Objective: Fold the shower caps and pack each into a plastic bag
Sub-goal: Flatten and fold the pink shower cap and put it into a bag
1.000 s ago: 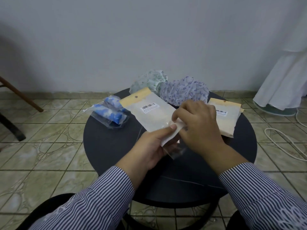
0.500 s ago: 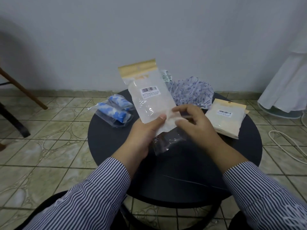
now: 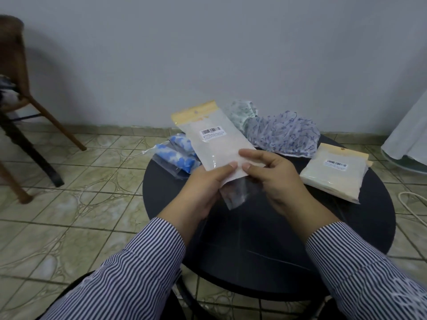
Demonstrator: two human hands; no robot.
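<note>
You are sitting over the round dark worktop [image 3: 265, 241], which is carrying everything within easy reach so that neither arm needs to stretch. At about one o'clock on it, the loose blue-patterned shower cap [image 3: 283, 137] is lying puffed and unfolded, with a green-patterned shower cap [image 3: 241, 113] just behind it toward twelve; both appear to be waiting their turn. At about two o'clock a stack of flat bags [image 3: 332, 172] is resting with its barcode label up, probably kept there as the supply you are drawing from. At about ten o'clock a clear bag holding a folded blue cap [image 3: 176, 155] is lying to one side, which I judge to be a finished piece set out of the way. Above the middle of the worktop you are holding one plastic bag [image 3: 212, 144] tilted up off the surface, its yellow header pointing toward eleven o'clock and its clear lower end hanging toward you. Your left hand [image 3: 203, 188] is grasping the bag's lower left edge, thumb pressing on top, while your right hand [image 3: 275, 174] is pinching the lower right edge between thumb and fingers. Holding it this way, by both sides near the open end, looks like preparation for parting the mouth; no cap is going into it yet.
</note>
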